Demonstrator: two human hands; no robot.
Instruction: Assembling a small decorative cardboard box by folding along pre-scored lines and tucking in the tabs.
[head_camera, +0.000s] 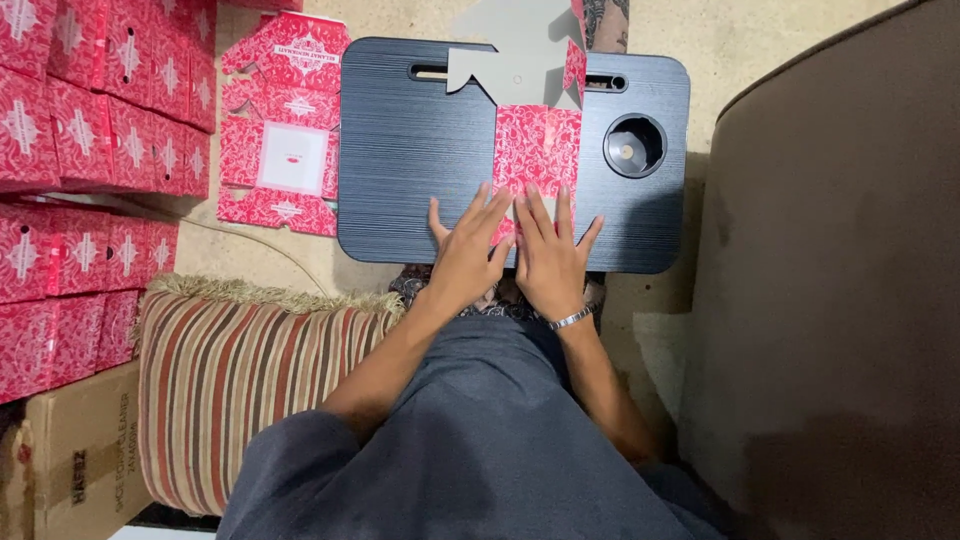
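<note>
A flat red patterned cardboard box blank (538, 140) lies on a black lap tray (410, 140), its grey inner flaps pointing away from me. My left hand (466, 250) and my right hand (548, 252) press side by side, palms down and fingers spread, on the blank's near end. A metal bracelet (571, 319) circles my right wrist. Neither hand grips anything.
A stack of unfolded red blanks (285, 125) lies on the floor left of the tray. Folded red boxes (85, 150) are piled at far left. A striped cushion (245, 370), a brown carton (85, 460) and a dark sofa (830, 300) surround me. The tray has a round cup recess (634, 146).
</note>
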